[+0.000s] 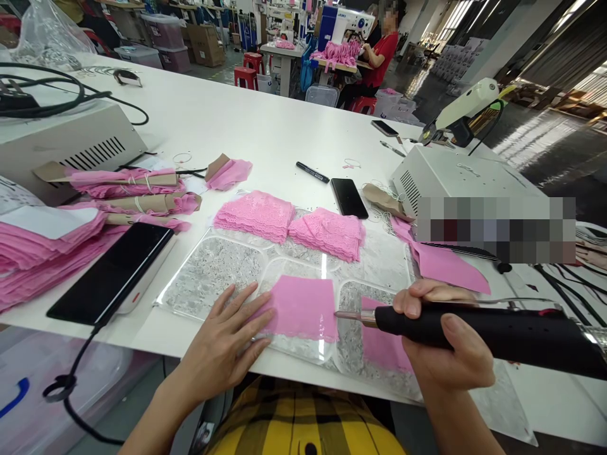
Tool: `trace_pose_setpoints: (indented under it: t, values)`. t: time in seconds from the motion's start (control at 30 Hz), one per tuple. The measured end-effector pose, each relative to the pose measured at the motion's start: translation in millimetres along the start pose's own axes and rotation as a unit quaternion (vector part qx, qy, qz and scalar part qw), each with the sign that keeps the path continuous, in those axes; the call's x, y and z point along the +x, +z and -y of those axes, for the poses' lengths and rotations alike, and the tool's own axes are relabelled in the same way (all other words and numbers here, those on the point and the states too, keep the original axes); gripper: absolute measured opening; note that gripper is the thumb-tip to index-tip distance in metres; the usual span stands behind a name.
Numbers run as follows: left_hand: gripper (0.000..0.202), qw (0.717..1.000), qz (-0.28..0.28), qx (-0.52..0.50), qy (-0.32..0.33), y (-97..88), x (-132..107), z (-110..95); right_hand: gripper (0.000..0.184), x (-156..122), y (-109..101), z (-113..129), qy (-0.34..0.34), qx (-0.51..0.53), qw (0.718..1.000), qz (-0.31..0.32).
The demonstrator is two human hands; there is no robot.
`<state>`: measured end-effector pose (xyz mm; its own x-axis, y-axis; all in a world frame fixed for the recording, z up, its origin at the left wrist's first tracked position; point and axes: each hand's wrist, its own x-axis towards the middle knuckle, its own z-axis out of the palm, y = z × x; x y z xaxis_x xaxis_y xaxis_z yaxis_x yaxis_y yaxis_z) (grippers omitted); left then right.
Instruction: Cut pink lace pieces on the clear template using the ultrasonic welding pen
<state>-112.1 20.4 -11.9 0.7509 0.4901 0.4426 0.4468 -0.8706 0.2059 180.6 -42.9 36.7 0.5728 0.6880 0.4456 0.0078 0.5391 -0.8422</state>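
My left hand [227, 338] lies flat with fingers spread, pressing the left edge of a pink lace piece [303, 308] onto a scratched clear plate [208, 268]. My right hand [443, 344] is wrapped round a black hot-cutting tool [488, 332]. Its metal tip touches the right edge of the lace piece. A second pink piece [382, 344] lies under the tool. Two stacks of cut pink lace [256, 215] sit at the plate's far edge.
A black tablet [111, 272] and piles of pink fabric [38, 249] lie at left beside a grey control box [71, 145]. A phone [348, 197], a marker [312, 172] and a white box [455, 180] stand farther back. A person in red sits at a sewing machine behind.
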Motion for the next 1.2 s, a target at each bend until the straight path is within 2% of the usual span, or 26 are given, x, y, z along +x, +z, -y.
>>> trace_pose_setpoints:
  t: [0.23, 0.4, 0.5, 0.6, 0.73, 0.83, 0.93, 1.03, 1.2]
  values:
    - [0.045, 1.0, 0.0, 0.003, 0.001, 1.7, -1, 2, 0.01, -2, 3, 0, -0.004, 0.0, 1.0, 0.013]
    - [0.043, 1.0, -0.028, 0.003, 0.013, 0.6, 0, 2, 0.013, 8, -9, 8, -0.012, 0.005, 1.0, -0.029]
    - [0.038, 0.997, -0.069, -0.006, 0.026, 1.2, 10, -12, 0.013, 19, -28, 16, -0.027, -0.015, 0.997, -0.073]
    - [0.031, 0.993, -0.095, -0.027, 0.057, 10.7, 32, -39, 0.012, 26, -45, 21, -0.031, -0.026, 0.993, -0.112]
    - [0.024, 0.99, -0.09, -0.047, 0.099, 38.4, 66, -76, 0.012, 28, -53, 15, -0.01, -0.012, 0.991, -0.133]
    - [0.022, 0.991, -0.073, -0.049, 0.102, 59.1, 85, -94, 0.012, 26, -49, 8, 0.002, 0.008, 0.992, -0.124]
    - [0.022, 0.993, -0.06, -0.036, 0.1, 71.6, 95, -102, 0.012, 24, -47, 2, 0.005, 0.026, 0.995, -0.099]
    - [0.023, 0.993, -0.044, -0.024, 0.108, 76.6, 97, -105, 0.012, 25, -49, -1, -0.003, 0.034, 0.995, -0.091]
    - [0.024, 0.993, -0.022, -0.029, 0.114, 78.0, 98, -103, 0.01, 34, -59, 3, -0.023, 0.038, 0.987, -0.154]
